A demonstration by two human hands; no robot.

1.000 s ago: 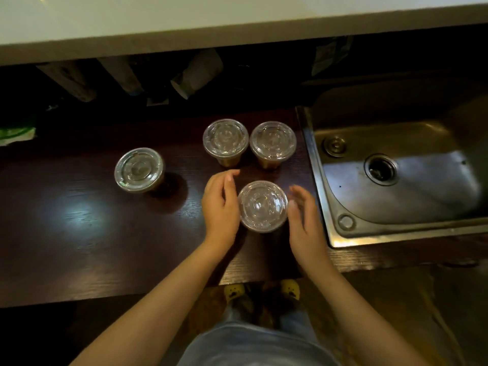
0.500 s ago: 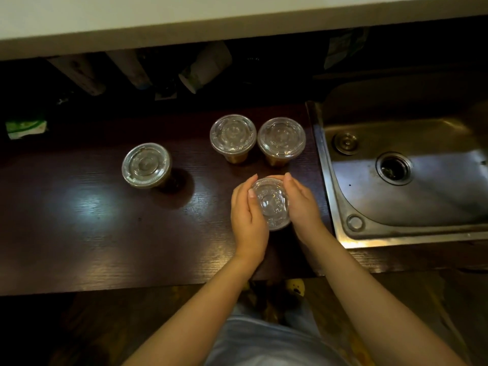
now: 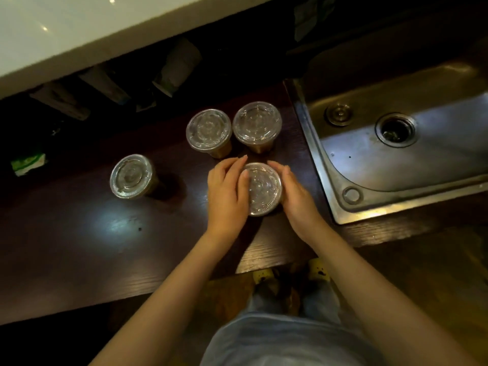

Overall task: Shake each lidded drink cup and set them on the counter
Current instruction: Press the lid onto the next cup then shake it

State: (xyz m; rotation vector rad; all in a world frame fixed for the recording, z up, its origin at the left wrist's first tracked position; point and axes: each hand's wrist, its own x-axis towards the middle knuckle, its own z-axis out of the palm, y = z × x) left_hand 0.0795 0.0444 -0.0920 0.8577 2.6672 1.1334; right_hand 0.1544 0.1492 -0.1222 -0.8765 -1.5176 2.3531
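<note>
Dark wooden counter (image 3: 79,247) stretches under me, with a steel sink (image 3: 435,154) let into its right end and a pale ledge (image 3: 79,30) overhanging its back edge. Four clear plastic drink cups with flat clear lids are in view, brown drink showing through some of their sides. The near cup (image 3: 262,190) is toward the right end, near the sink's rim and roughly midway between the front and back edges. My left hand (image 3: 227,191) wraps its left side with the thumb lying on the lid's edge. My right hand (image 3: 295,196) wraps its right side, so with the fingers of both curled round the wall I am grasping it two-handed. Whether its base has left the wood I cannot tell, because my hands hide it. Just behind it, nearer the back edge, the back-left cup (image 3: 208,129) and the back-right cup (image 3: 256,124) stand upright side by side, their lids almost touching. The fourth cup (image 3: 131,175) stands upright well apart to the left, around mid-counter. I judge this to be the start of the shake for the cup in my grip: lid on, held, not yet tipped. Nothing visible says which of the other three have been shaken. At least this one is left to do, perhaps more, though those three already sit on the counter.
</note>
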